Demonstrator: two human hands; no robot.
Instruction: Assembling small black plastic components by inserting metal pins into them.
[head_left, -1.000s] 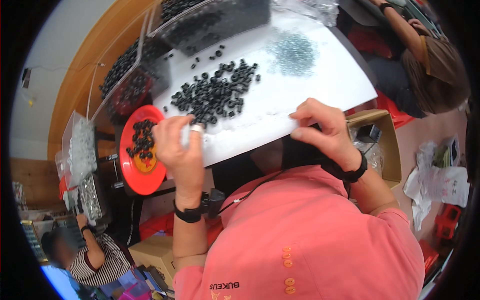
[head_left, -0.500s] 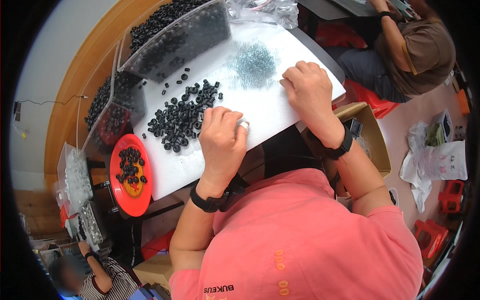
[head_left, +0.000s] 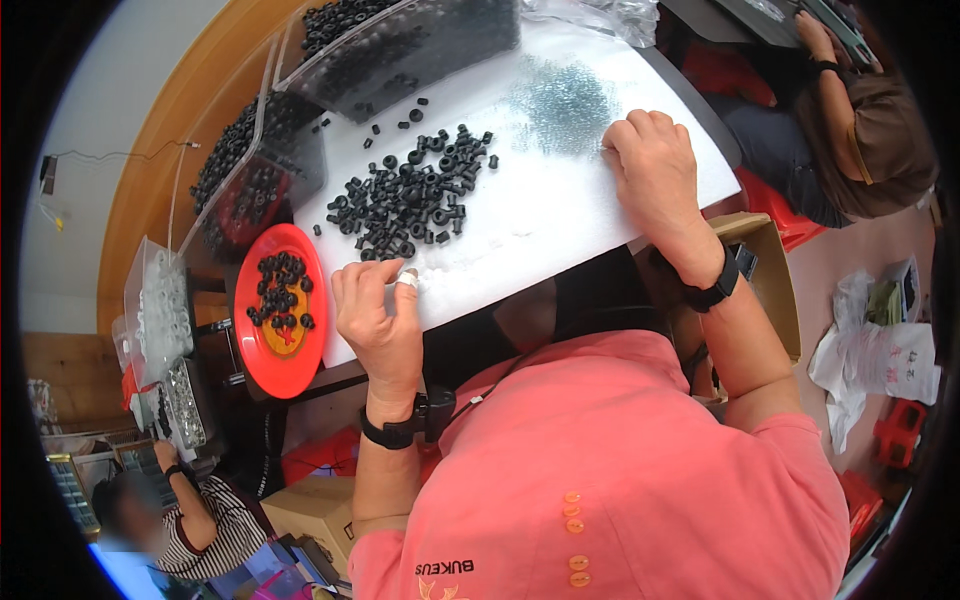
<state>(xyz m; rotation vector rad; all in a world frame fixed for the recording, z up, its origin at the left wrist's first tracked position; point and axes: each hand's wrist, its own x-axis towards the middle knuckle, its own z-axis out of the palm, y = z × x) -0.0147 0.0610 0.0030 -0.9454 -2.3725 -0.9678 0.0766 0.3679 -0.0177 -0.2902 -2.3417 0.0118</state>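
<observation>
My left hand (head_left: pixel 378 318) is over the near left part of a white foam board (head_left: pixel 500 270), just on my side of a loose pile of small black ring- and sleeve-shaped parts (head_left: pixel 385 205). Its fingers are curled in toward the thumb, which wears a white wrap (head_left: pixel 408 279); anything between them is too small to make out. My right hand (head_left: pixel 655 170) rests by the right edge of a spread of tiny blue-grey pieces (head_left: pixel 562 105). Thumb and forefinger are pinched there, and what they hold, if anything, is hidden.
Left of the board is a red plate (head_left: pixel 250 345) with several black parts. Clear bins of black parts (head_left: pixel 420 65) stand behind and left. An open cardboard box (head_left: pixel 785 290) sits by my right arm. Co-workers (head_left: pixel 865 130) sit at far right and lower left.
My left hand has moved left and toward me along the pile's near side. The right hand stays beside the tiny pieces. The whole view has shifted a little.
</observation>
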